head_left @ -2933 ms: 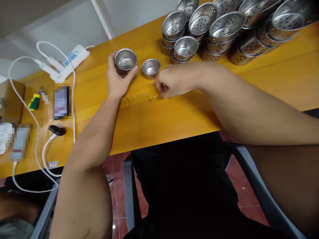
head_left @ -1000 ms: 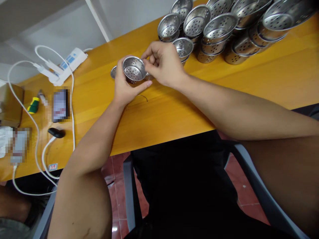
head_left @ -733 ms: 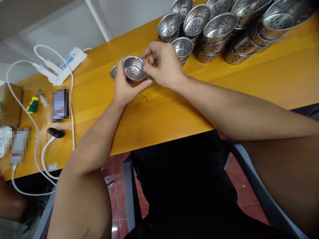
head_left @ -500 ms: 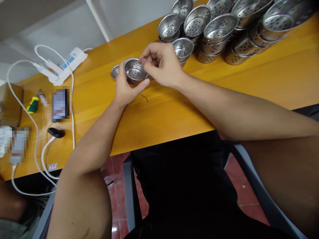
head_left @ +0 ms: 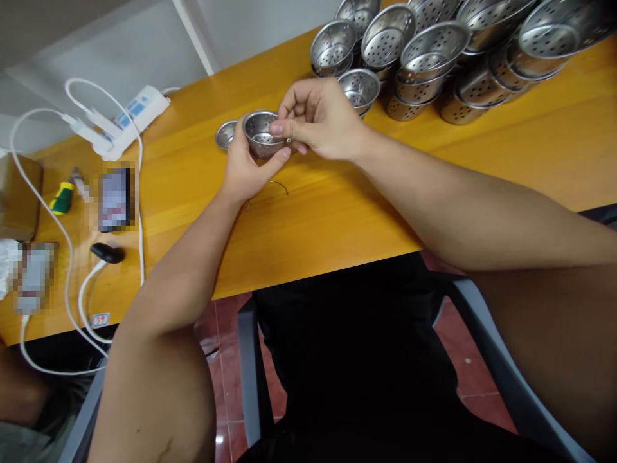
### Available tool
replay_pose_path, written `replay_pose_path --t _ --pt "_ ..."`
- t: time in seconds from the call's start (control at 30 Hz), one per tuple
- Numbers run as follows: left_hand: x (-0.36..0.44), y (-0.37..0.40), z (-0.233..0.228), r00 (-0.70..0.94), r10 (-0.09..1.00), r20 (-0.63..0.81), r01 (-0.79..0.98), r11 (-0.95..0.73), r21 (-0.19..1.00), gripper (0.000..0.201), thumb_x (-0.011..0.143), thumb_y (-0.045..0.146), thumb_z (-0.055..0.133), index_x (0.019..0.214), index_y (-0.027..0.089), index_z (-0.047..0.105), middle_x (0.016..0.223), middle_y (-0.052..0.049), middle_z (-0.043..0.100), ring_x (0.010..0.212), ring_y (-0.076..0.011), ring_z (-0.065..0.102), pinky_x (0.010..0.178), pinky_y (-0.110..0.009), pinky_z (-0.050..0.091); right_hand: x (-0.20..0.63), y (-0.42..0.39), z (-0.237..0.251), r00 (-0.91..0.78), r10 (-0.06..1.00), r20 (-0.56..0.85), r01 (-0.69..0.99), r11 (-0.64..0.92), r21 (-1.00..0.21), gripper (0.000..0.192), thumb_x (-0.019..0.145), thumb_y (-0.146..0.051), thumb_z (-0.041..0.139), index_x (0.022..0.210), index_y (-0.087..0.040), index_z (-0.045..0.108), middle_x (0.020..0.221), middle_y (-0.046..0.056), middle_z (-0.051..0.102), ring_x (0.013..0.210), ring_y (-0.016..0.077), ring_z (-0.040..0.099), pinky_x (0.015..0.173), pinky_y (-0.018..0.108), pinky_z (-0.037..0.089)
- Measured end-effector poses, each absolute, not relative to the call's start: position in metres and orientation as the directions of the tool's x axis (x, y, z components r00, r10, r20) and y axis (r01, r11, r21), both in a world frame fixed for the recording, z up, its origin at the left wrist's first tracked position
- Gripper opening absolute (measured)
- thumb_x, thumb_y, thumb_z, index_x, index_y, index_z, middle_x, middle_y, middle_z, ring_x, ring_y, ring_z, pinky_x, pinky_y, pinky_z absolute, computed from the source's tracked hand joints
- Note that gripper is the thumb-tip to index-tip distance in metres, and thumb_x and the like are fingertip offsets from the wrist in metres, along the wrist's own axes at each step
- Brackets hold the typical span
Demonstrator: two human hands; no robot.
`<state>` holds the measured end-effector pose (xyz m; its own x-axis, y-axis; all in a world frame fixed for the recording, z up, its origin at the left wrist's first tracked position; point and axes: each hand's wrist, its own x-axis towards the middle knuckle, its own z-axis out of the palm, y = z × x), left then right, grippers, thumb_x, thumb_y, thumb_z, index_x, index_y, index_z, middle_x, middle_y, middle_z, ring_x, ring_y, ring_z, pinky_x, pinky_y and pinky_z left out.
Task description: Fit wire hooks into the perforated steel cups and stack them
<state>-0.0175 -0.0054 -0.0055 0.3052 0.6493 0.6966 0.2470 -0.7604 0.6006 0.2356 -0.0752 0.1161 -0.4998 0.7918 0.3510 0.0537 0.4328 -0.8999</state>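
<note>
- The small strainer cup [head_left: 260, 132] is looking like shiny, perforated steel.
- The stacked strainer baskets [head_left: 436, 54] are showing the same glossy metal.
- The table [head_left: 506, 148] is appearing as smooth, lacquered yellow wood.
- The power strip [head_left: 132, 119] is looking like white plastic.

Bright, even indoor light; glare glints on the steel strainer baskets [head_left: 434, 51]; edges bow; several items pixelated at left.
</note>
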Motion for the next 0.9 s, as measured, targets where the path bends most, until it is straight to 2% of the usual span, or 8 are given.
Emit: replay_pose_path --t 0.07,0.2,0.4,0.53,0.63,0.77,0.9 --pt "-0.017 -0.001 -0.010 0.307 0.614 0.727 0.233 -0.789 0.568 0.108 0.083 0.116 0.086 0.156 0.042 0.059 0.146 -0.008 0.077 0.138 -0.0427 0.081 0.126 -0.067 0.063 0.232 -0.071 0.109 -0.468 0.790 0.396 0.001 0.449 -0.893 0.058 0.095 -0.077 0.106 0.091 -0.034 0.067 0.076 -0.001 0.071 0.062 0.0242 0.063 0.055 0.037 0.045" --pt "-0.017 0.001 -0.013 0.322 0.615 0.720 0.270 -0.788 0.553 0.105 0.088 0.116 0.080 0.158 0.041 0.057 0.147 -0.009 0.076 0.140 -0.0428 0.081 0.129 -0.066 0.063 0.227 -0.065 0.101 -0.404 0.793 0.457 -0.128 0.446 -0.886 0.060 0.088 -0.074 0.115 0.083 -0.033 0.072 0.071 -0.002 0.068 0.053 0.0189 0.056 0.049 0.035 0.039" --pt "-0.020 -0.003 -0.008 0.331 0.612 0.718 0.273 -0.791 0.548 0.097 0.093 0.110 0.082 0.157 0.041 0.058 0.144 -0.009 0.076 0.138 -0.0419 0.080 0.130 -0.067 0.063 0.226 -0.064 0.100 -0.412 0.816 0.407 -0.092 0.407 -0.909 0.060 0.081 -0.073 0.118 0.082 -0.033 0.073 0.068 -0.003 0.067 0.055 0.0212 0.055 0.052 0.035 0.039" --pt "-0.021 0.004 -0.015 0.321 0.584 0.745 0.273 -0.811 0.518 0.106 0.089 0.114 0.080 0.162 0.043 0.052 0.149 -0.009 0.072 0.141 -0.0435 0.079 0.130 -0.068 0.063 0.222 -0.063 0.096 -0.392 0.796 0.461 -0.102 0.461 -0.882 0.060 0.085 -0.074 0.113 0.085 -0.031 0.071 0.071 -0.001 0.065 0.059 0.0210 0.055 0.055 0.035 0.040" --pt "-0.021 0.010 -0.019 0.296 0.586 0.754 0.286 -0.808 0.516 0.110 0.087 0.116 0.080 0.163 0.043 0.049 0.149 -0.010 0.072 0.139 -0.0433 0.080 0.127 -0.068 0.065 0.222 -0.066 0.095 -0.342 0.760 0.552 -0.082 0.562 -0.823 0.054 0.088 -0.070 0.108 0.097 -0.031 0.071 0.084 0.000 0.071 0.067 0.0228 0.061 0.061 0.037 0.045" --pt "-0.022 0.013 -0.015 0.262 0.578 0.773 0.273 -0.813 0.515 0.105 0.090 0.116 0.077 0.160 0.043 0.051 0.147 -0.008 0.075 0.136 -0.0407 0.082 0.123 -0.066 0.067 0.231 -0.077 0.102 -0.275 0.780 0.562 0.177 0.616 -0.768 0.047 0.098 -0.075 0.098 0.110 -0.038 0.073 0.124 0.001 0.081 0.086 0.0274 0.071 0.067 0.040 0.057" --pt "-0.024 0.011 -0.008 0.240 0.599 0.764 0.313 -0.792 0.524 0.098 0.095 0.113 0.076 0.158 0.042 0.052 0.150 -0.007 0.077 0.136 -0.0360 0.081 0.123 -0.063 0.067 0.237 -0.086 0.110 -0.342 0.776 0.529 0.349 0.628 -0.695 0.043 0.105 -0.076 0.091 0.111 -0.037 0.076 0.139 0.005 0.079 0.107 0.0313 0.076 0.077 0.040 0.063"
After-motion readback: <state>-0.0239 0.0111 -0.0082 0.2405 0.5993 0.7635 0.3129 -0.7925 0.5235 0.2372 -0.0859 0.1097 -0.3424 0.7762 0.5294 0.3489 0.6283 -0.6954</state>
